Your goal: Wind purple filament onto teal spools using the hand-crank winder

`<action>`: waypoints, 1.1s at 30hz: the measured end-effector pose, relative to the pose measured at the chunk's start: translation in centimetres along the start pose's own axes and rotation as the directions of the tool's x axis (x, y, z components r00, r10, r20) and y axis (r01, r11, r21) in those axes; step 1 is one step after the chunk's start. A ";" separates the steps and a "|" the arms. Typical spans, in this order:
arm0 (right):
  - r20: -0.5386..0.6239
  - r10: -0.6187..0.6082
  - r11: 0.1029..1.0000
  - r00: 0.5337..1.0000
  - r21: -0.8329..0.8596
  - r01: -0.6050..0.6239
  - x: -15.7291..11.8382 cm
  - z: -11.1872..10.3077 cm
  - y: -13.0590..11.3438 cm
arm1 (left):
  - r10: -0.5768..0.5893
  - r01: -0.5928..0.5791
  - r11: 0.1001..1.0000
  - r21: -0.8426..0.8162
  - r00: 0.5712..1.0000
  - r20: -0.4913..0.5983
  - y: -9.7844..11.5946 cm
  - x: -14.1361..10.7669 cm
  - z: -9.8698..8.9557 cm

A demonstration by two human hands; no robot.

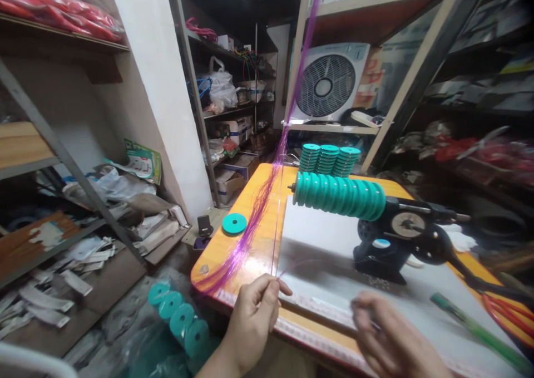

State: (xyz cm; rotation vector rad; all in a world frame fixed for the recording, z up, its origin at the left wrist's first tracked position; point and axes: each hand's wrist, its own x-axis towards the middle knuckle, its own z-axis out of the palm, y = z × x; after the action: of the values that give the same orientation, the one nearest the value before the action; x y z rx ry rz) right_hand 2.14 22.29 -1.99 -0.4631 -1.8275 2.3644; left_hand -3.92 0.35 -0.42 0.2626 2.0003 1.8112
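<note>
Purple strand [276, 234] runs upward from left hand [255, 311], leaning right.

A box fan [324, 87] stood upright on a shelf board [334, 128], with an orange-and-white carton [372, 77] at its right. A metal rack [193, 88] held a pink cord bundle [202, 30] on an upper tier, a white plastic bag [223, 87] below, and a cardboard box [228, 187] near the base. Left of the white column [150, 77], red goods [54, 10] in clear wrap occupied the top shelf [83, 36]; a green printed packet [144, 162] leaned lower down. Pale strips [77, 282] lay loose at lower left.
</note>
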 end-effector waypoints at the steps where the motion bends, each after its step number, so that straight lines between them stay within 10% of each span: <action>1: 0.049 0.044 0.996 0.998 -0.085 -0.040 0.0 1.0 0.4 | -0.003 0.004 0.999 -0.042 1.000 0.015 0.1 0.2 0.4; 10: 0.189 -0.069 0.963 0.980 -0.245 0.115 1.2 7.5 -2.5 | 0.000 0.005 0.997 -0.080 0.998 0.062 -0.2 0.8 2.3; 33: 0.234 -0.249 0.895 0.940 -0.315 0.316 4.8 10.8 -1.9 | -0.018 -0.047 0.949 -0.312 0.979 -0.203 0.2 2.0 2.0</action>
State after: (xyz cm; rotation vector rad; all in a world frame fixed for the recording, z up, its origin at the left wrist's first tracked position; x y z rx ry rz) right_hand -5.91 14.12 1.50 0.0085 -2.2346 1.9522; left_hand -4.89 3.04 -0.67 -0.0077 1.7988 2.2078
